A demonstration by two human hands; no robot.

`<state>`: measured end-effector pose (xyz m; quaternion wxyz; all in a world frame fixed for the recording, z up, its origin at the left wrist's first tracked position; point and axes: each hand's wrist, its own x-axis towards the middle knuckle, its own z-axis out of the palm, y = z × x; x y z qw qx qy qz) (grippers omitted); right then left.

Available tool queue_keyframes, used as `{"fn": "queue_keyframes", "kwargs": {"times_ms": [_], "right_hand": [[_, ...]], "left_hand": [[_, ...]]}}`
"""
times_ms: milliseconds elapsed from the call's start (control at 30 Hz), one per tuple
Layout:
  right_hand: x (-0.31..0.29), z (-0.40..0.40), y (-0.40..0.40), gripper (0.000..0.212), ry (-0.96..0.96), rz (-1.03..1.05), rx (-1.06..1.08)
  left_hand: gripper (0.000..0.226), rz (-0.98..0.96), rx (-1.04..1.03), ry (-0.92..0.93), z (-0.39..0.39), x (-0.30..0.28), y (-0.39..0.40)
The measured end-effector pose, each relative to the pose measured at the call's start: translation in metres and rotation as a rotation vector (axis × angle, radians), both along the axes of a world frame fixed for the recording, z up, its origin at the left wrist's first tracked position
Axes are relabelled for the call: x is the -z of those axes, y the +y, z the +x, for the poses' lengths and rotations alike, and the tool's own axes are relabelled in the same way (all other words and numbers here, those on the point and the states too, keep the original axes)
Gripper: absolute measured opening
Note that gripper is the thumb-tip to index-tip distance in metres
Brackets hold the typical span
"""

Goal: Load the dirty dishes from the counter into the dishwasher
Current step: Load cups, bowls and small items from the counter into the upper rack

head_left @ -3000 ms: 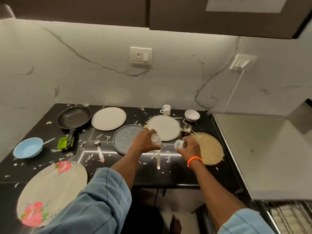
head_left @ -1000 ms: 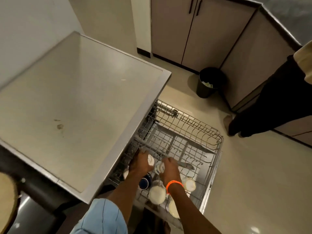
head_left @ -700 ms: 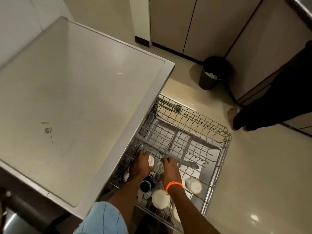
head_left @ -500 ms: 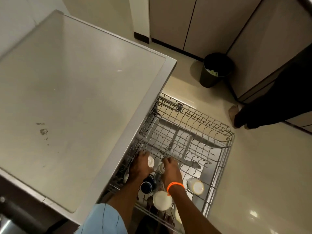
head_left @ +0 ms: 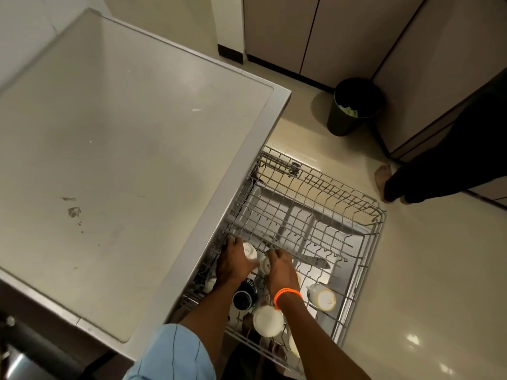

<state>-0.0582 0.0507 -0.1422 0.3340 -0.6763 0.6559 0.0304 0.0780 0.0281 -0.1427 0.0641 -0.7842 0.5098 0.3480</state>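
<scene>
The dishwasher's wire rack (head_left: 365, 242) is pulled out over the floor, under the steel counter's edge. Both my hands are down in its near left part. My left hand (head_left: 233, 263) is closed around a small white cup (head_left: 250, 251). My right hand (head_left: 279, 270), with an orange band at the wrist, grips a second small white cup (head_left: 264, 266) right beside the first. Near my wrists the rack holds a dark mug (head_left: 242, 300), a white upturned cup (head_left: 268, 320) and a white cup with a tan rim (head_left: 323, 297).
A steel counter top (head_left: 123, 160) fills the left half of the view. A black waste bin (head_left: 354, 105) stands on the tiled floor by the cabinets. Another person's dark trouser leg and bare foot (head_left: 384, 182) are at the right, close to the rack's far corner.
Three seconds ago I held the two cups above the black counter. Since then I turned to the dishwasher; over the last second both hands have stayed low in the rack, still on the cups.
</scene>
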Motion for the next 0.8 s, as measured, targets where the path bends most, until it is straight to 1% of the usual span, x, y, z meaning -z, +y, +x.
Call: {"fn": "queue_keyframes", "kwargs": {"times_ms": [167,333,433,567,633,700,800], "right_hand": [[0.012,0.002,0.003,0.064,0.004,-0.017,-0.024],[0.022,0.002,0.005,0.058,-0.041,-0.011,-0.007],[0.022,0.004,0.006,0.058,-0.049,-0.006,0.009],[0.020,0.004,0.005,0.061,-0.044,-0.001,0.017],[0.020,0.004,0.004,0.062,-0.036,0.008,0.016],[0.019,0.004,0.002,0.062,-0.037,0.010,0.023],[0.020,0.003,0.000,0.063,-0.031,0.018,0.019]], "left_hand": [[0.083,0.003,0.015,-0.057,-0.007,0.009,-0.002],[0.084,-0.054,-0.017,-0.023,-0.002,0.012,0.004],[0.086,-0.106,-0.089,0.017,0.000,0.011,0.012],[0.082,-0.177,-0.253,0.082,0.001,0.006,0.019],[0.087,-0.164,-0.282,0.088,0.000,0.006,0.020],[0.094,-0.131,-0.261,0.072,-0.003,0.008,0.020],[0.093,-0.097,-0.230,0.039,-0.008,0.011,0.017]]}}
